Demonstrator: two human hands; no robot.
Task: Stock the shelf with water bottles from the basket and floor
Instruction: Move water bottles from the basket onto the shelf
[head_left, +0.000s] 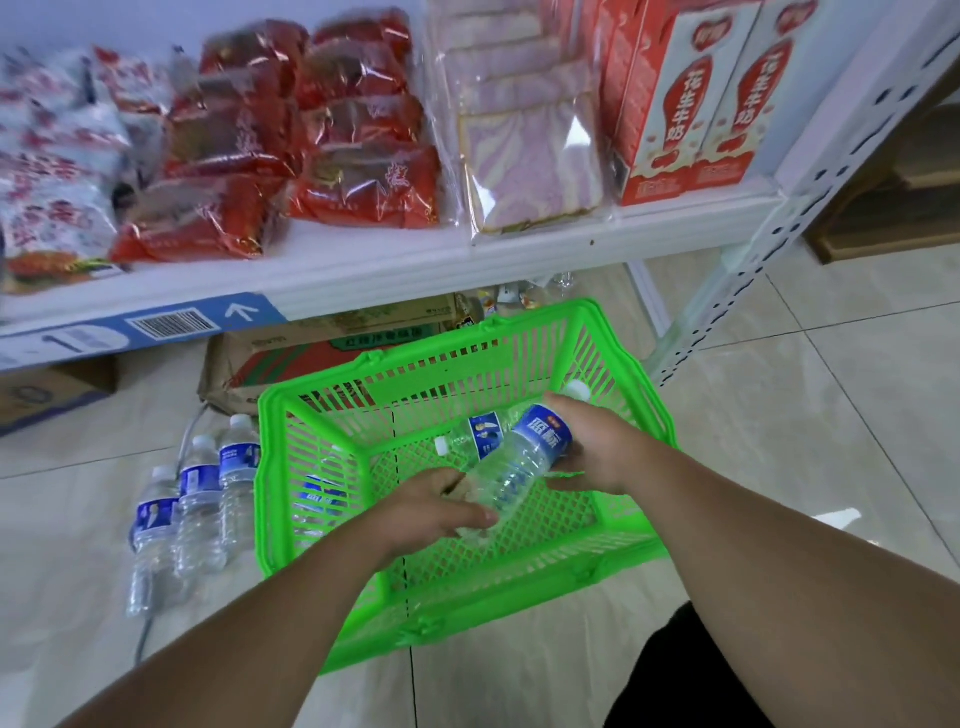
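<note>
Slanting clear water bottle (511, 478), blue label (541, 434), white cap (577, 389).

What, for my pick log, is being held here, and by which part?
A water bottle, over the green basket: the left hand grips its base end, the right hand its labelled upper part.

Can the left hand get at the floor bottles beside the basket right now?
Likely yes, once freed: the left hand and right hand both grip one bottle over the basket, but the floor bottles stand uncovered just outside its left wall.
</note>
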